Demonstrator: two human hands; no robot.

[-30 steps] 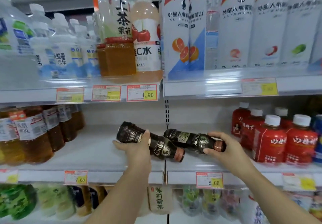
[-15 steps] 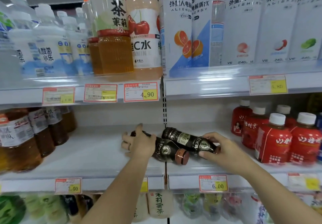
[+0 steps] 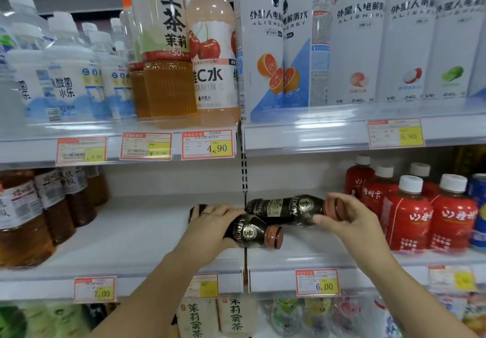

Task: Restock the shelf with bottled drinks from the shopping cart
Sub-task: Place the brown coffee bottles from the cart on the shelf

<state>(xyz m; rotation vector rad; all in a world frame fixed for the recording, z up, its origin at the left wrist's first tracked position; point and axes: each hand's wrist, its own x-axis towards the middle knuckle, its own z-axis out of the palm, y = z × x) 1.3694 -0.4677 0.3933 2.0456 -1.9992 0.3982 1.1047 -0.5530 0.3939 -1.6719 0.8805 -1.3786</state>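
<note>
We record both dark, copper-capped drinks as lower than a second ago: they were then held tilted in the air ahead of the middle shelf [image 3: 126, 235], and they are now down at its deck, lying almost flat with caps pointing right. The left hand [image 3: 210, 228] covers the nearer dark bottle [image 3: 252, 232] from above, fingers curled over its body in a full grip. The right hand [image 3: 349, 222] holds the farther dark bottle [image 3: 286, 210] at the neck end, thumb below and fingers curled over the cap. The two bottles touch or nearly touch where they cross at the shelf divider. We cannot tell whether either rests its weight on the shelf. They sit in the open gap between the brown tea bottles [image 3: 29, 222] and the red bottles [image 3: 410, 222]. We judge the delivery made but the placing incomplete: both bottles lie on their sides and remain to be stood upright.
</note>
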